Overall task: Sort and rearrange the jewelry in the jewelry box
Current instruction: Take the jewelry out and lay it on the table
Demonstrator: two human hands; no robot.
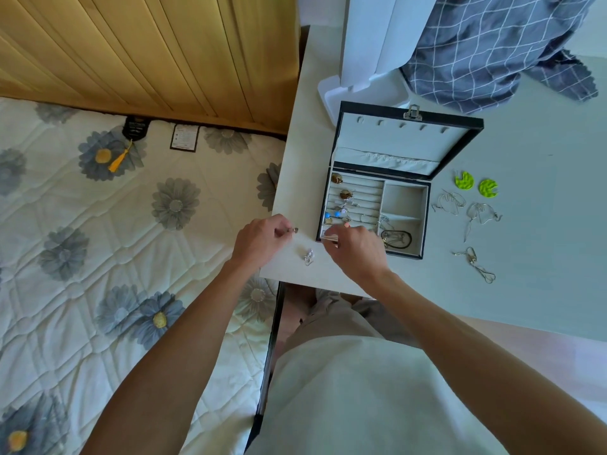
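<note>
Both hands busy at the desk's near-left corner, jewelry box open.

Left hand (262,239) pinches a small dark-tipped piece (294,230) in curled fingers; right hand (353,246) pinches a thin pale item (329,238) (too small to identify) over the front-left edge of the jewelry box (374,210). A silver earring (308,256) lies on the desk (525,257) between the hands. Two green earrings (476,184) and loose silver chains (466,211) lie right of the box. Floral mattress (115,224) to the left.

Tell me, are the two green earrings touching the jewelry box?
Apart. The head view shows the green earrings lying on the table right of the jewelry box, with bare tabletop between them.
</note>
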